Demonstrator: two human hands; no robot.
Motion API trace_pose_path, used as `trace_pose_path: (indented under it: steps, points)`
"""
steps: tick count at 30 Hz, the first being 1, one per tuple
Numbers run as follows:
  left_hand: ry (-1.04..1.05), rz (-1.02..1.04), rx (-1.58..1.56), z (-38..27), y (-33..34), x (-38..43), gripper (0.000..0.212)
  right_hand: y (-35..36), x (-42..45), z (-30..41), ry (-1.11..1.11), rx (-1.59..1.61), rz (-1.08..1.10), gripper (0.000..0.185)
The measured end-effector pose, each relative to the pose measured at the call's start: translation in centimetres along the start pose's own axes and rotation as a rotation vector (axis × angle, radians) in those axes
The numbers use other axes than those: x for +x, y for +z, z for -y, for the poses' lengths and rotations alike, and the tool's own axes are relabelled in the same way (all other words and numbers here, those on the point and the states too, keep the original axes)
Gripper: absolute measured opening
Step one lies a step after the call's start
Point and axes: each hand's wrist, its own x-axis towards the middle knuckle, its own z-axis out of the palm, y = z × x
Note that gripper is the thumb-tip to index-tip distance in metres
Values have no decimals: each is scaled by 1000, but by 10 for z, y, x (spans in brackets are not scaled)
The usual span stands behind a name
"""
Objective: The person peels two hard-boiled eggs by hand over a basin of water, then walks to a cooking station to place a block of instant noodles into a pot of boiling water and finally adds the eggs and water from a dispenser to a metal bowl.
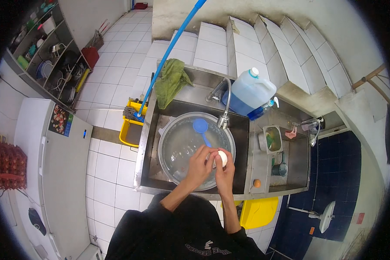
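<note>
Both my hands meet over a large round metal basin (178, 175) of cloudy water in the left sink bowl. My right hand (225, 172) grips a white egg (222, 158), which looks peeled. My left hand (200, 164) touches the egg's left side with bent fingertips; whether a bit of shell is between them cannot be told. A blue plastic ladle (200, 125) lies in the basin beyond my hands. Above the basin's right rim hangs the spray head of a flexible faucet (223, 122). One brown egg (257, 183) rests on the steel counter to the right.
Behind the sink stand a jug of blue liquid (250, 91) and a pump bottle (261, 110). A green cloth (170, 81) drapes over the back left corner. Right are a steel container (271, 139) and a dipper (279, 169) in the second bowl. A blue mop handle (172, 52) leans left.
</note>
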Motion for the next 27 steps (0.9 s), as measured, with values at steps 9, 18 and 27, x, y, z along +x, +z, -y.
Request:
trace_pose_path:
  steps: [9,18,27]
  points:
    - [109,-98,41,12,6,-3,7,4,-2,4,-43,-70,18,27]
    - [-186,-12,-143,1,5,-7,12,-5,7,-10,138,262,-14,29]
    - [-65,-40,-153,-8,11,-12,19,-7,6,-5,154,181,-57,31]
